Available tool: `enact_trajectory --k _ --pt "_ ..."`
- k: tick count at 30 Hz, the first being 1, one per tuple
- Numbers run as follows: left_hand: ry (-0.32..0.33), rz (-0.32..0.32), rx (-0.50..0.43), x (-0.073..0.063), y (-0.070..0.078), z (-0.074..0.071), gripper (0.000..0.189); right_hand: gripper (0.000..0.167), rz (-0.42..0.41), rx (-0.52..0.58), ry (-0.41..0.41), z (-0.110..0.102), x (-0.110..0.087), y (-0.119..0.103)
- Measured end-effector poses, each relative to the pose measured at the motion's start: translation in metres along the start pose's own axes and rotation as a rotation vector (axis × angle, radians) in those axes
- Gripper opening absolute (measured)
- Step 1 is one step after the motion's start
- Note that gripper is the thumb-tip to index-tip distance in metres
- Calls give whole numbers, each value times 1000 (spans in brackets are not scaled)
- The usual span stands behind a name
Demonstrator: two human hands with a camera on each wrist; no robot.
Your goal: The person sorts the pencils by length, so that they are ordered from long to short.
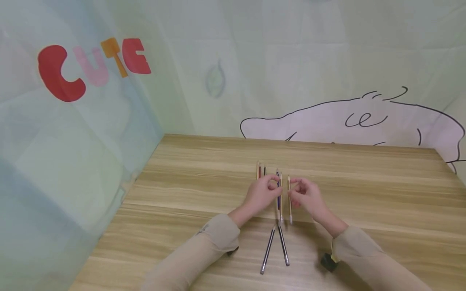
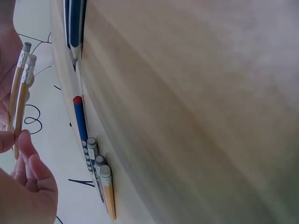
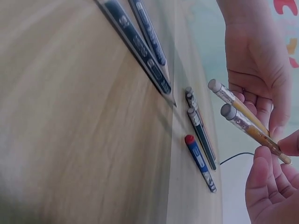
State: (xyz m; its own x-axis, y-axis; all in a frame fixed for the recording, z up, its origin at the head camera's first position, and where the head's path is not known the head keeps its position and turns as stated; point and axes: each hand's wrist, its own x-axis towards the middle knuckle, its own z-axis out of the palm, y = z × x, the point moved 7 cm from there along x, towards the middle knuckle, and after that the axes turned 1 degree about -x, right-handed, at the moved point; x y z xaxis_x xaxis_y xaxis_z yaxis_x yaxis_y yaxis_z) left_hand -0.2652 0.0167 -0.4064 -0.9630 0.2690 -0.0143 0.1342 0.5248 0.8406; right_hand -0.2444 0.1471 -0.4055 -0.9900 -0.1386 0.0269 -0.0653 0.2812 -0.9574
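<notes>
In the head view my left hand (image 1: 263, 193) pinches a yellow pencil (image 1: 281, 208) between thumb and fingertips. Just to its right, my right hand (image 1: 307, 197) pinches another yellow pencil (image 1: 290, 210). Both pencils point away from me, eraser ends nearest, raised above the table and roughly side by side with a small gap. A blue pencil with a red end (image 2: 80, 119) lies on the table beneath them. Left of it lie several more pencils, among them a yellow one (image 2: 108, 191) and a dark one (image 3: 202, 140); the left hand partly hides this group in the head view.
Two dark pencils (image 1: 268, 250) with eraser ends lie nearer me on the wooden table (image 1: 182, 178), their tips almost meeting in a V. Behind the table hangs a printed cloth (image 1: 189, 89). A small black object (image 1: 329, 262) is at the right sleeve.
</notes>
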Motion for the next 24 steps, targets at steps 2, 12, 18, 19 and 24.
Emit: enact_trajectory --k 2,12,18,19,24 --pt "-13 -10 15 5 -2 3 32 34 5 -6 7 -2 2 1" --pt "-58 -37 72 24 -4 13 31 33 52 -26 8 -9 13 14" --pt "-66 -68 87 35 -8 17 30 36 76 -33 9 -12 19 20" --pt "-64 -75 89 36 -8 18 30 36 84 -33 9 -12 20 21" --pt "-47 -97 98 42 -12 19 30 36 120 -33 -4 -12 28 29"
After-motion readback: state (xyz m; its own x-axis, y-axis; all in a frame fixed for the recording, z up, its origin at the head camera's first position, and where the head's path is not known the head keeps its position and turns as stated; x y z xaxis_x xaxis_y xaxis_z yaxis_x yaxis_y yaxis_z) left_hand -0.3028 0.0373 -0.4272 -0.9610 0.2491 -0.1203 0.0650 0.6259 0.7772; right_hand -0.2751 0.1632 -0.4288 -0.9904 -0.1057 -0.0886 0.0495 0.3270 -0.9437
